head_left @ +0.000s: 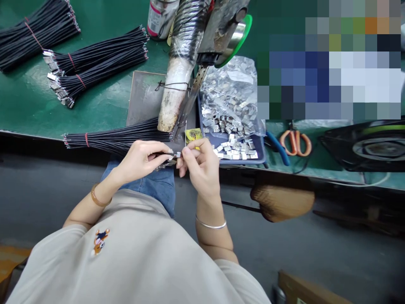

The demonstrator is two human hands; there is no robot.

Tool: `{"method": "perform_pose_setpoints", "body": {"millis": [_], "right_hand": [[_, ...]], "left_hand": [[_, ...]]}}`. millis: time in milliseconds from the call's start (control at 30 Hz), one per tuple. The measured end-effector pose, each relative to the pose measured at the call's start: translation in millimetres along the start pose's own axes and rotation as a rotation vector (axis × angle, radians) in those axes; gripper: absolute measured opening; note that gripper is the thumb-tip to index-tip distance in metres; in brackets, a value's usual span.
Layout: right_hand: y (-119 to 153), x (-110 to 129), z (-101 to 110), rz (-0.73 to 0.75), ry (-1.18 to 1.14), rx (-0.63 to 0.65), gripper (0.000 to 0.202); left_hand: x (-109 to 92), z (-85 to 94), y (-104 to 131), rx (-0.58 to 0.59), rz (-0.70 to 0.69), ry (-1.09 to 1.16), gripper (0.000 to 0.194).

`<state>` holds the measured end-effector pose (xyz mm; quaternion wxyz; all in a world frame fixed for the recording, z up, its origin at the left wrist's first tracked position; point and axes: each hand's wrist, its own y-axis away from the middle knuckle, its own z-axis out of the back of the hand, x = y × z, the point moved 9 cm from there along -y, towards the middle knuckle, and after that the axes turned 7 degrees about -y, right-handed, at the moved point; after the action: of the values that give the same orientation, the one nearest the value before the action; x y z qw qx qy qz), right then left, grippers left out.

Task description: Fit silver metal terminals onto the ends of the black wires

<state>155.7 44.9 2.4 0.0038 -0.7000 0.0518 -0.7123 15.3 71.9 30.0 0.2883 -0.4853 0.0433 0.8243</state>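
Note:
My left hand (143,159) is closed, thumb and fingers pinching a small metal connector (177,155) beside the ends of a black cable bundle (123,137). More metal connectors hang just below these fingers. Close on the right, my right hand (202,166) is closed in a pinch at the connector's end. A thin silvery wire (186,133) stands upright from its fingertips. Above both hands, a soldering iron (193,95) points down next to a plastic-wrapped duct (173,97). The cable bundle lies over the bench edge, tied with a red band.
Tied cable bundles (98,63) lie at the back left. At right sits a blue tray (261,157) of metal connector shells, with a yellow sponge (193,136) beside it. Orange-handled pliers (295,142), a green-rimmed spool (236,42) and a jar (160,19) are around.

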Motion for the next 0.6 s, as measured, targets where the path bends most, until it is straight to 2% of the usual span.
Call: {"method": "perform_pose_setpoints", "body": {"millis": [100, 233, 333, 467, 533, 600], "right_hand": [[-2.8, -1.5, 0.7, -0.013, -0.064, -0.009, 0.032], [-5.4, 2.6, 0.5, 0.054, -0.045, 0.009, 0.029], [-1.4, 12.2, 1.7, 0.184, 0.124, -0.003, 0.022], [10.9, 30.8, -0.6, 0.443, 0.47, -0.068, 0.011], [14.5, 32.6, 2.5, 0.472, 0.506, -0.118, 0.01], [17.3, 32.4, 13.0, 0.441, 0.455, -0.223, 0.011]], "left_hand": [[-4.4, -0.8, 0.6, -0.011, -0.056, -0.027, 0.016], [-5.6, 0.9, 1.2, -0.008, -0.073, -0.024, 0.015], [1.3, 0.2, 0.2, 0.035, 0.015, 0.059, 0.017], [11.3, -3.8, -0.4, 0.059, 0.155, 0.188, 0.021], [12.2, -4.7, -0.7, 0.024, 0.173, 0.2, 0.022], [13.1, -7.0, -0.4, -0.006, 0.188, 0.194, 0.023]]}}
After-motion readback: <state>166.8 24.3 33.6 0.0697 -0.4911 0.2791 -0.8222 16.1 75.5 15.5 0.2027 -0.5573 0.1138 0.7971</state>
